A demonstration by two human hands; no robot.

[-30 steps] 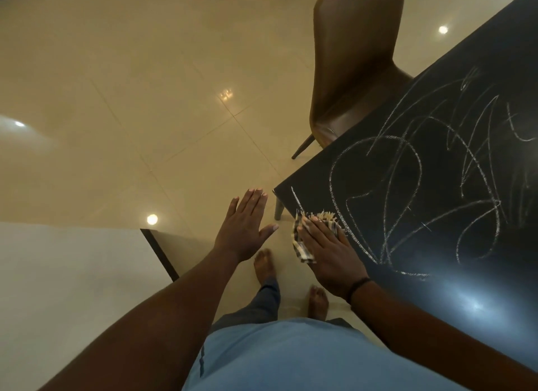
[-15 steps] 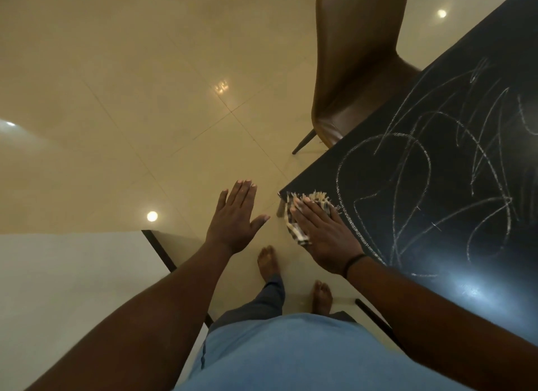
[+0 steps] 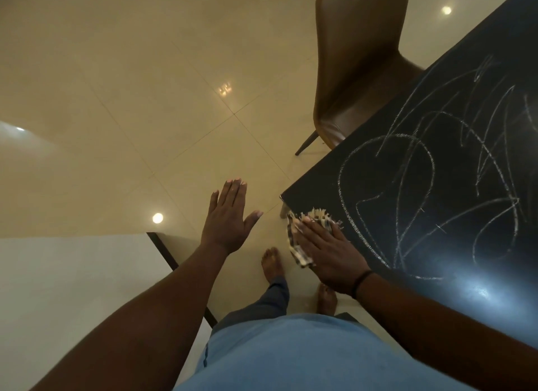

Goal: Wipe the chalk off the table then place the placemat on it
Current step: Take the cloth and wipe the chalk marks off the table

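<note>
Wipe step, barely started. Right hand [image 3: 326, 254] flat, fingers straight, pressing a checked, fringed cloth [image 3: 305, 233] onto the near corner of the black table [image 3: 436, 280]. Part of the cloth hanging off the table edge, over the tiled floor [image 3: 145, 99]. Left hand [image 3: 230, 219] open, fingers together and extended, thumb out, hovering over the floor beside the table corner, holding nothing, touching nothing.

Chalk scribbles [image 3: 436, 187] covering most of the visible top: big loops and crossing strokes from just beside the cloth out toward the far right edge of view. Nearly all chalk in place, so far from done. Placemat not in view; cannot tell where it is.

To do it well, judging from this:
- Bunch or fold the cloth fully under the palm; overhanging half wipes nothing.
- Keep palm flat, even pressure, long overlapping passes from the near corner outward along the table.
- Work in one direction, not circles, to avoid smearing dust back over cleaned lanes.
- Refold to a clean face once loaded with chalk.
- Plant the free left hand on the table edge for reach to the far strokes.
- Glare patch near the right forearm hides residue; check it from another angle.

Brown chair [image 3: 358, 70] tucked at the far table edge, seat under the top; clear of the wipe path.
</note>
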